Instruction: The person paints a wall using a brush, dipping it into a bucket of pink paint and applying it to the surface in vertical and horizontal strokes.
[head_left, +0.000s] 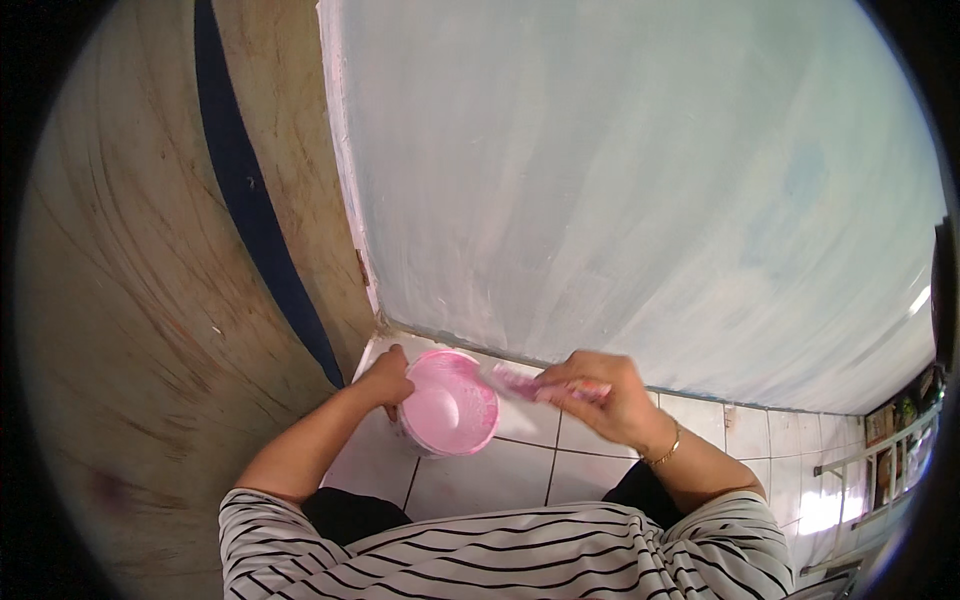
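Note:
My left hand (391, 381) grips the rim of a round plastic bucket (450, 403) at its left side. Pink paint coats the bucket's inner wall and pale pink paint lies in it. In my right hand (600, 394) is a paintbrush (515, 381), blurred and smeared with pink, its bristles pointing left at the bucket's right rim. Whether the bristles touch the rim I cannot tell. Beyond both hands rises a wall (570, 187) with streaky, pale grey-blue paint.
A brown, scuffed panel (150, 262) with a dark blue stripe (251, 187) stands close on the left, meeting the painted wall at a corner. White floor tiles (480, 480) lie below. A metal rack or frame (870, 457) is at the far right.

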